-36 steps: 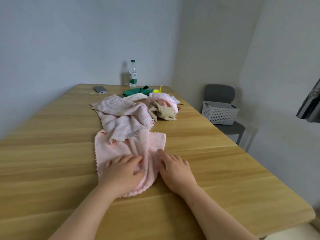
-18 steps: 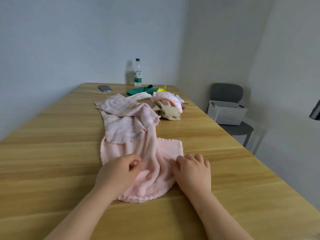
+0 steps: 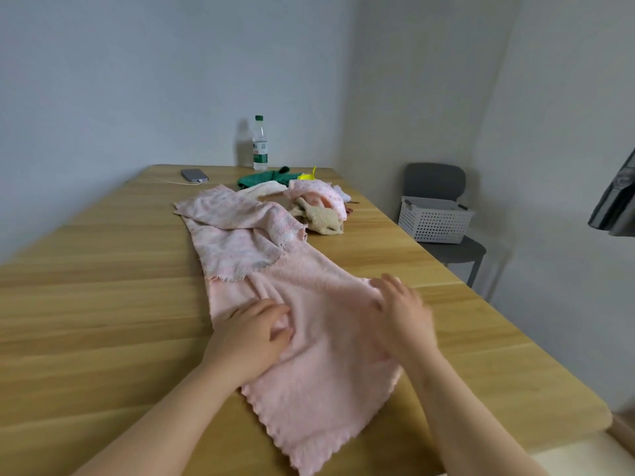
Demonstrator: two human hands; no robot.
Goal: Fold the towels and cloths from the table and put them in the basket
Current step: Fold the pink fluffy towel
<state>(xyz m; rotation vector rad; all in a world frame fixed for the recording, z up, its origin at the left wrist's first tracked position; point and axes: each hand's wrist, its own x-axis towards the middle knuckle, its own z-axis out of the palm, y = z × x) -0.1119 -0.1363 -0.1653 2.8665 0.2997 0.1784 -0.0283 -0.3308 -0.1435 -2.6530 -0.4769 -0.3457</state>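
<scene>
Since a moment ago the pink towel [image 3: 319, 355] has been drawn toward us and spread wider, its scalloped hem now close to the near edge of the table [image 3: 103, 304], and our right hand [image 3: 402, 317] has slid outward to the towel's right edge. That hand is blurred, yet its fingers look fairly straight and lie flat on the fabric, holding nothing. Our left hand [image 3: 251, 334] rests on the towel's left half with fingers curled, and it seems to pinch a small ridge of fabric against the thumb. The towel's far end is tucked under a patterned cloth [image 3: 237, 235], beyond which a beige cloth [image 3: 323, 219] and a green cloth [image 3: 264, 180] lie in a heap. We judge the towel light, soft and limp: it creases wherever we press and will not hold a shape, so it is best taken by two corners or along the hem, then smoothed flat after each fold. The basket [image 3: 434, 219] sits on a chair [image 3: 446, 249] off the table's right side, well apart from the towel. The bottle [image 3: 260, 144] at the far end carries a green and white label, too small to read, and we see no other writing.
</scene>
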